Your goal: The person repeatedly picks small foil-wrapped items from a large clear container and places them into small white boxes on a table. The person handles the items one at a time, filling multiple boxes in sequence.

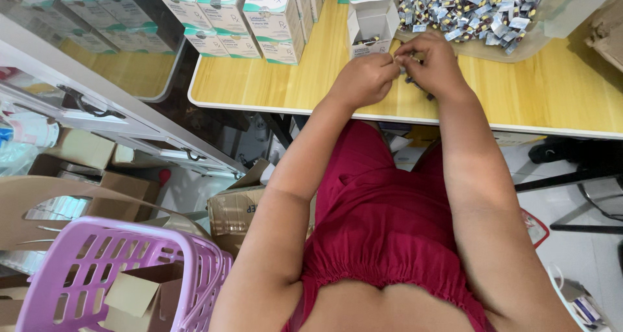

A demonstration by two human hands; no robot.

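1. I am seeing the left hand (365, 79) and right hand (433, 65) meeting over the yellow surface (558, 92), fingers (415, 48) closing on small dark packets (415, 83).
2. An open white box (371, 26) is standing just beyond.
3. A pile of foil packets (470, 11) is lying far right.

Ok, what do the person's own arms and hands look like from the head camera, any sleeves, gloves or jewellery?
Both arms are bare from shoulder to wrist, with no sleeves. The left hand and right hand wear no gloves; no rings, watch or bracelets show. The only clothing visible is a dark red gathered garment over the torso and lap.
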